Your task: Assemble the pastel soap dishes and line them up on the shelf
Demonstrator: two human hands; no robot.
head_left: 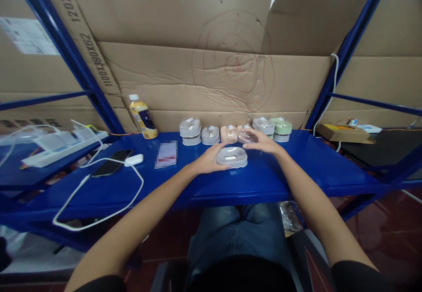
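My left hand (209,159) is closed on the left side of a grey oval container (235,162), which rests on the blue table and has a small pale oblong piece in its top. Just behind and above it, my right hand (263,142) has its fingers curled round a clear plastic lid (245,136). Behind the hands, similar small containers stand in a row: a stacked grey one (190,130), a lower grey one (210,135), a peach one (228,134), another grey one (263,125) and a green one (281,128). My right hand partly hides one peach container.
A phone with a lit screen (166,154) lies left of my hands, with a yellow bottle (144,117) behind it. Farther left are a dark phone (112,163), a white cable (99,226) and a power strip (66,149). Cardboard (158,72) walls the back; blue posts (346,59) flank the table.
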